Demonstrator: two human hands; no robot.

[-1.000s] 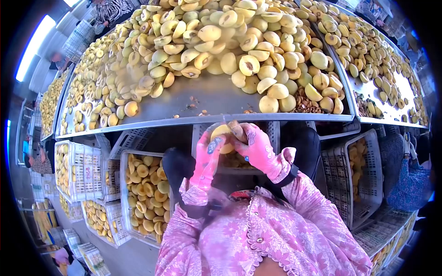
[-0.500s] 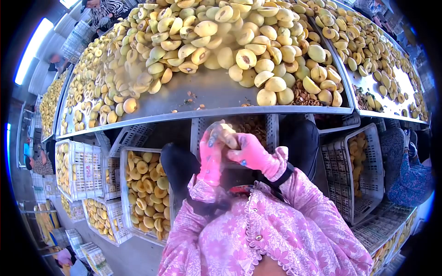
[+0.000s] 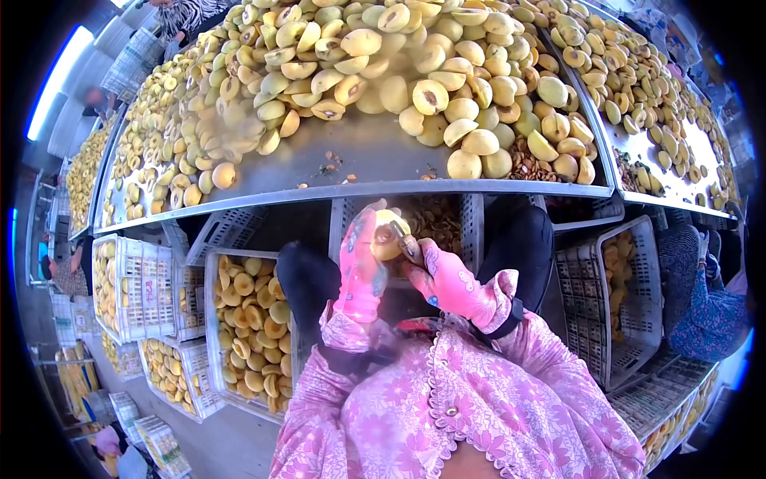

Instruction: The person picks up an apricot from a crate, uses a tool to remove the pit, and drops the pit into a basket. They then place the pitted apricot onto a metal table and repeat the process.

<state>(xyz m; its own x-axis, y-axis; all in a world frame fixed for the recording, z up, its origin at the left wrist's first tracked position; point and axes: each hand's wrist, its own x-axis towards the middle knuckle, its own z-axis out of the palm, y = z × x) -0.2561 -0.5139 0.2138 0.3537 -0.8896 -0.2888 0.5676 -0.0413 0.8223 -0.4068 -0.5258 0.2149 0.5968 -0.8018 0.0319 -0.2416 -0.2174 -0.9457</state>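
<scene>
My left hand (image 3: 363,259), in a pink glove, is wrapped around a yellow peach half (image 3: 386,244) with its cut face turned up. The brown stone hollow shows in that face. My right hand (image 3: 437,273), gloved the same way, is closed at the peach half's right edge. Between its fingers is a short, thin metal-looking tool (image 3: 401,232) touching the cut face; its exact kind is too small to make out. Both hands are over a crate (image 3: 472,235) of brown stones and scraps between my knees, just below the table edge.
Heaped peach halves (image 3: 319,60) cover much of the metal table (image 3: 319,164) ahead. Brown stone pieces (image 3: 528,164) lie at its right. A crate of peach halves (image 3: 254,335) stands left of my leg, a slatted crate (image 3: 610,303) right. Other people sit nearby.
My hands have moved apart slightly. The peach half, mostly covered by my fingers before, now shows its cut face, with the tool in my right hand against it.
</scene>
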